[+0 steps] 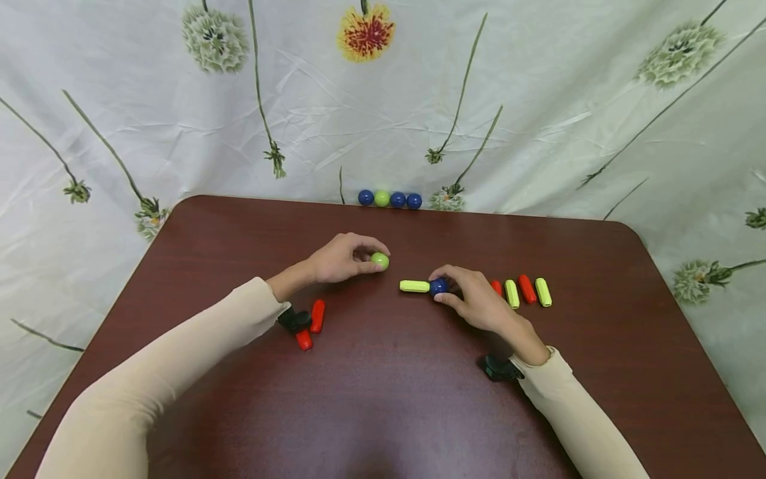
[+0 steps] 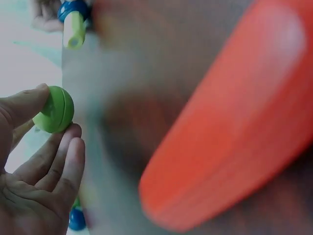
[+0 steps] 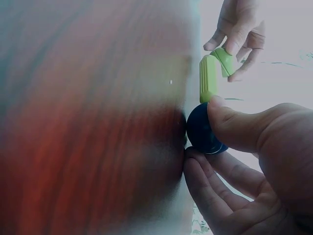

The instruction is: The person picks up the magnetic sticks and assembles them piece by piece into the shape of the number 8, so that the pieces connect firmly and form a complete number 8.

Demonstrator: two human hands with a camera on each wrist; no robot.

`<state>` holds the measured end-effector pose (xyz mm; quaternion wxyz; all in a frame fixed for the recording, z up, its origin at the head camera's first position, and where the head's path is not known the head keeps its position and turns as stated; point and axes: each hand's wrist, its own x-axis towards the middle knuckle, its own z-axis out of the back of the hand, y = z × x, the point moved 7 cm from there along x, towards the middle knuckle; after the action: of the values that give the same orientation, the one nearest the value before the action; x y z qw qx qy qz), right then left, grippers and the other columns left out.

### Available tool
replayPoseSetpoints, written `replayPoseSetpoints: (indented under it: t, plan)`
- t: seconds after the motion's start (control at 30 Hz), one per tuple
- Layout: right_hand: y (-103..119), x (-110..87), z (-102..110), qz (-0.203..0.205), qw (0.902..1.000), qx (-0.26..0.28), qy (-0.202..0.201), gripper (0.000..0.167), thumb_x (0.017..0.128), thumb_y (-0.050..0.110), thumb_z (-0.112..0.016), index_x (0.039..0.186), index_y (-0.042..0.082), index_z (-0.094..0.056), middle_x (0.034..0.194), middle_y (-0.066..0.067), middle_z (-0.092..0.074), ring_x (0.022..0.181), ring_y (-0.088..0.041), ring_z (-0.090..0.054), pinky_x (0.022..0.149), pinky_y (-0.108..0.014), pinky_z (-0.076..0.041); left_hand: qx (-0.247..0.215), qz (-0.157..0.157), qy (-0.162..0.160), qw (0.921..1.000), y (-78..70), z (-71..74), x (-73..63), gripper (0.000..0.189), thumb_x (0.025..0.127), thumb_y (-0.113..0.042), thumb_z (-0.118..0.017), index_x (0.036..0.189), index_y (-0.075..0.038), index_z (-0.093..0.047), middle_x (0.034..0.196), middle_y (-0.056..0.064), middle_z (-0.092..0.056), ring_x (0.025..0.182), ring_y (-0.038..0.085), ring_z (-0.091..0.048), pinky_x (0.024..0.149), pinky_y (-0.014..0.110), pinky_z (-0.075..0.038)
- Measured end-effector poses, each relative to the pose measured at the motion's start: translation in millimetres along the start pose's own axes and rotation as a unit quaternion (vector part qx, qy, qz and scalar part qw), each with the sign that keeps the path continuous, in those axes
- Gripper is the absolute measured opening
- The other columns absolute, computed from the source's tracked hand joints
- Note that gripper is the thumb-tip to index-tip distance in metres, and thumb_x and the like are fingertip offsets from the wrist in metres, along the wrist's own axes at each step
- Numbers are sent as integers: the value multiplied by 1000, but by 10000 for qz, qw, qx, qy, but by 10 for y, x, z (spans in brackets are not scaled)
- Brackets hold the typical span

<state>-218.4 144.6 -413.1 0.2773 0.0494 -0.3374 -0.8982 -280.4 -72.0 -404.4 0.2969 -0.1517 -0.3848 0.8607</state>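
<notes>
My left hand (image 1: 344, 258) pinches a light green ball (image 1: 380, 261) between thumb and fingers; a seam line runs round the ball in the left wrist view. To its right, my right hand (image 1: 475, 296) grips a dark blue ball (image 1: 438, 286) with thumb and fingertips, low over the table. A yellow-green ribbed stick (image 1: 414, 286) points left from the blue ball, its end right at the ball. In the right wrist view the green ball (image 3: 222, 61) appears beyond the far end of this stick (image 3: 208, 78).
Two red sticks (image 1: 318, 316) lie by my left wrist, one partly hidden by the wrist camera (image 1: 294, 320). Red and yellow-green sticks (image 1: 526, 289) stand in a row right of my right hand. Three blue balls and a green one (image 1: 382, 198) line the table's (image 1: 383, 399) back edge.
</notes>
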Motion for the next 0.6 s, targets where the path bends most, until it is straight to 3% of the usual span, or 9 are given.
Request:
replayPoseSetpoints:
  t: [0.37, 0.6]
  plan:
    - [12, 16, -4, 0, 10000, 45, 35, 28, 94, 11, -70, 121, 10, -62, 112, -8, -69, 96, -20, -68, 86, -41, -57, -389, 72, 219, 9990, -104, -244, -77, 26, 93, -17, -72, 118, -12, -71, 117, 4, -71, 100, 18, -67, 90, 31, -56]
    - [1, -1, -1, -25, 10000, 13, 11, 28, 94, 11, -70, 120, 9, -62, 111, -8, -69, 95, -20, -68, 85, -40, -56, -609, 175, 41, 9980, -150, -265, -106, 24, 91, -14, -74, 115, -10, -71, 120, 7, -69, 107, 22, -69, 92, 30, -56]
